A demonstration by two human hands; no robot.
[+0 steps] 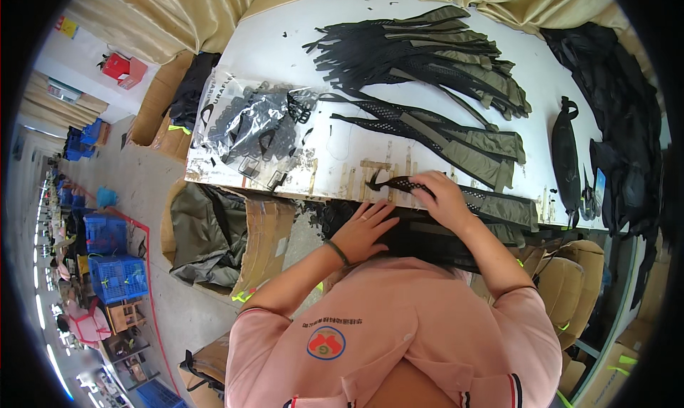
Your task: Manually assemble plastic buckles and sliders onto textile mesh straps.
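My right hand (443,198) is closed at the table's front edge, its fingertips pinching a black mesh strap (396,183). The strap's narrow end curls to the left over the white tabletop. My left hand (362,231) lies with fingers stretched out on dark fabric (420,238) in front of my body, just below the table edge. Past my right wrist, a mesh strip with an olive fabric end (504,207) hangs along the edge. Farther in, similar black and olive strips (445,139) lie loosely side by side.
A heap of strips (427,55) lies at the back. A clear bag of black buckles (256,123) sits left, with loose buckles (276,180) near the edge. Scissors (588,194) and a black pouch (565,155) lie right. Cardboard boxes (267,244) stand below.
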